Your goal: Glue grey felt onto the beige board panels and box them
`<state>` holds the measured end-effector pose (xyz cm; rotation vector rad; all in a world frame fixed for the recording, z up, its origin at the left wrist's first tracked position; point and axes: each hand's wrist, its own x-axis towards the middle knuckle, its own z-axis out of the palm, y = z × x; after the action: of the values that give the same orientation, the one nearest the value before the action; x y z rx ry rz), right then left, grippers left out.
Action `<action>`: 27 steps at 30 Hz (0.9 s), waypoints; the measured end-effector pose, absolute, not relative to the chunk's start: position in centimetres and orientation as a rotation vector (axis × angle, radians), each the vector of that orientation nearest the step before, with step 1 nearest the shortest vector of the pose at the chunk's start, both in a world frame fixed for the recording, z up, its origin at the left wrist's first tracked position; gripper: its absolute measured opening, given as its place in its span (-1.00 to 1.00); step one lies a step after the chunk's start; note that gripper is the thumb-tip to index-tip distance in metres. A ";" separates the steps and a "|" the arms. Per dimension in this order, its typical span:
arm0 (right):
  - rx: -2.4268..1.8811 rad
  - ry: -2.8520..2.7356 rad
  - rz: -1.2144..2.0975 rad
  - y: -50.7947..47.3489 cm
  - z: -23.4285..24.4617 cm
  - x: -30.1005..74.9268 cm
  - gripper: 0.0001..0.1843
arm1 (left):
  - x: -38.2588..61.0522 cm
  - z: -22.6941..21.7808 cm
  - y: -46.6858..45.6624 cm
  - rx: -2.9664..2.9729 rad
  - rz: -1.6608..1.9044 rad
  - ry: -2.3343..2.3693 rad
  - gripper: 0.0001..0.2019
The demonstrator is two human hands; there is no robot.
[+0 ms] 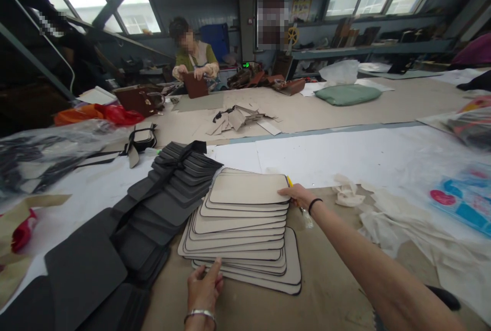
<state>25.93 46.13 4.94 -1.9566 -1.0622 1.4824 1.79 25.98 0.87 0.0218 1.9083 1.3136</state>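
A fanned stack of beige panels (247, 189) with dark edges and rounded corners lies before me, each layer stepped behind the one in front. My left hand (204, 290), a metal bracelet at its wrist, is at the stack's near edge. Its index finger reaches the panels, and the thumb is apart from it. At the far right corner my right hand (299, 197) is closed, a fingertip on the top panel. A slim tool with a yellow end (289, 181) sticks out of this hand; its kind is unclear. Left of the stack lie overlapping dark grey panels (153, 208) with a black strap (169, 170) across them.
Crumpled whitish scraps (402, 223) and a blue printed plastic bag (468, 198) lie to the right. Card offcuts (241, 117) are heaped mid-table. Across the table a person (195, 60) holds a brown bag (196, 85). A green pouch (347, 94) lies at the back.
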 end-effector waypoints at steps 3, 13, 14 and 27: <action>-1.938 -1.053 1.555 46.3 4.7 26.0 -0.71 | 1.4 0.7 25.7 -0.057 1.238 1.817 -0.42; -1.679 -1.240 1.471 40.1 8.3 24.5 -0.88 | 1.2 1.7 24.6 -0.101 1.240 1.816 -0.49; -1.614 -1.322 1.417 38.6 9.1 24.4 -0.85 | 1.1 2.1 24.5 -0.110 1.244 1.790 -0.49; -1.190 -2.250 0.590 21.6 13.4 25.6 -0.70 | -0.1 15.1 23.2 1.761 1.083 1.786 -0.03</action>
<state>25.61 21.61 13.37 -1.1904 -2.2496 0.5900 -0.09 23.22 15.09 1.7610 1.7856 1.0828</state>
